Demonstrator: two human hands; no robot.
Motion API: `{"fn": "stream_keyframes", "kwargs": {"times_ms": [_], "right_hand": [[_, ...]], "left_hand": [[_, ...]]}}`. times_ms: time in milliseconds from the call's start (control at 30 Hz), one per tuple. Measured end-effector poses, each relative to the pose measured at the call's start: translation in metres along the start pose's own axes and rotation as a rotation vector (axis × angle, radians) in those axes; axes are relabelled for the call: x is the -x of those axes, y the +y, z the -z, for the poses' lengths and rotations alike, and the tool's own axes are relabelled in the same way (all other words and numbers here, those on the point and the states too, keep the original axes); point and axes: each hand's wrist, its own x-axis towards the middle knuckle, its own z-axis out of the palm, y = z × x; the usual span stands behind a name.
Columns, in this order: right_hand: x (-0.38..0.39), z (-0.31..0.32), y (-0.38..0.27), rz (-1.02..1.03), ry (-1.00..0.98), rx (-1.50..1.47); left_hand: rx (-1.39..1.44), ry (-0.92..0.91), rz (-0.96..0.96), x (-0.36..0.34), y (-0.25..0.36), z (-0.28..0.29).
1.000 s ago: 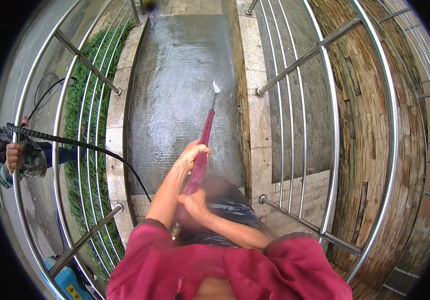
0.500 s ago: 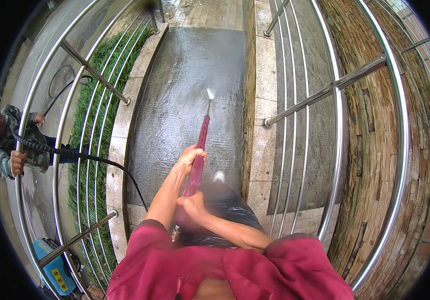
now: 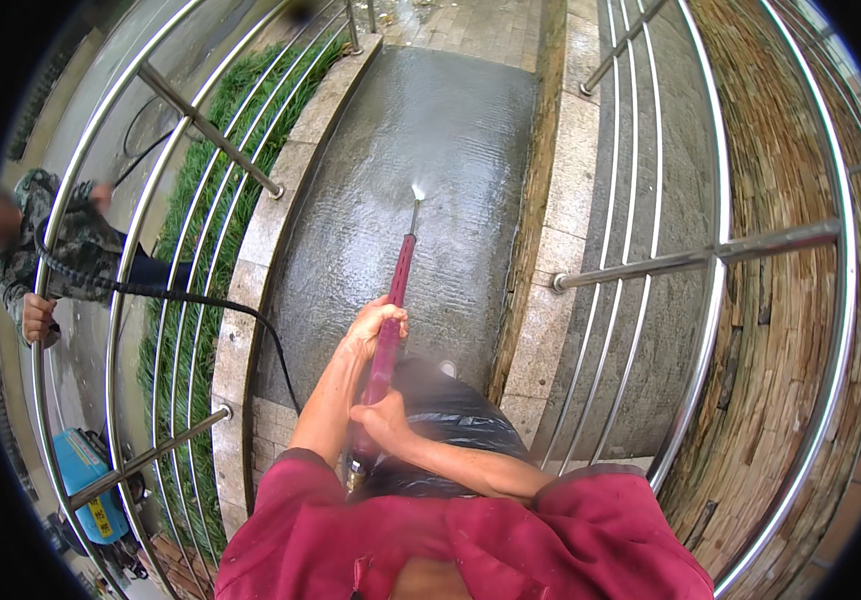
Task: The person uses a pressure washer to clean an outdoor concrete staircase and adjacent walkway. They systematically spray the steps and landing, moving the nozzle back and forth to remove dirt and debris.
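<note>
A dark red pressure washer lance point(image 3: 393, 332) points away from me down the ramp, with white spray point(image 3: 418, 190) fanning from its thin metal tip. Farther forward on the lance, my left hand point(image 3: 379, 325) is wrapped round the red barrel. Closer to my body, my right hand point(image 3: 383, 420) grips the rear part, its fingers partly hidden behind it. A brass-coloured fitting point(image 3: 356, 468) shows at the lance's back end. Under the spray lies the wet grey ramp point(image 3: 351, 250), rippled with water.
Steel railings point(image 3: 721, 330) line both sides on stone curbs point(image 3: 561, 230). Over the left rail runs a black hose point(image 3: 221, 300); a person in camouflage point(image 3: 86, 240) holds that rail. A blue machine point(image 3: 91, 480) stands lower left, beyond the grass point(image 3: 186, 350). Stacked stone point(image 3: 781, 300) borders the right.
My view has turned, so the ramp and right railing appear slanted and shifted right. The lance points slightly farther left. Both hands keep their grip, and the spray continues.
</note>
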Motion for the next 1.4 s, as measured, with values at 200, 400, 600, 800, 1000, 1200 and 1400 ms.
{"fn": "stream_keyframes", "kwargs": {"times_ms": [200,400,600,800,1000,1200,1400], "right_hand": [[-0.067,-0.033,-0.033,0.019,0.044,0.109],[-0.094,-0.082,-0.050,-0.032,-0.031,0.089],[-0.077,-0.118,-0.046,-0.066,-0.135,0.139],[-0.105,-0.118,-0.057,-0.047,-0.112,0.163],[-0.126,-0.117,-0.088,-0.077,-0.036,0.173],[-0.111,-0.140,-0.083,-0.155,-0.133,0.066],[-0.104,-0.154,-0.087,-0.202,-0.351,0.167]], "left_hand": [[0.055,-0.009,-0.054,-0.041,0.068,0.026],[0.111,-0.011,-0.072,-0.036,0.115,0.065],[0.213,0.110,-0.036,0.005,0.112,0.119],[0.148,0.081,-0.084,-0.020,0.137,0.110],[0.163,-0.003,-0.098,-0.032,0.178,0.067],[0.068,0.129,-0.173,0.002,0.175,0.100],[0.043,0.246,-0.241,0.038,0.172,0.133]]}}
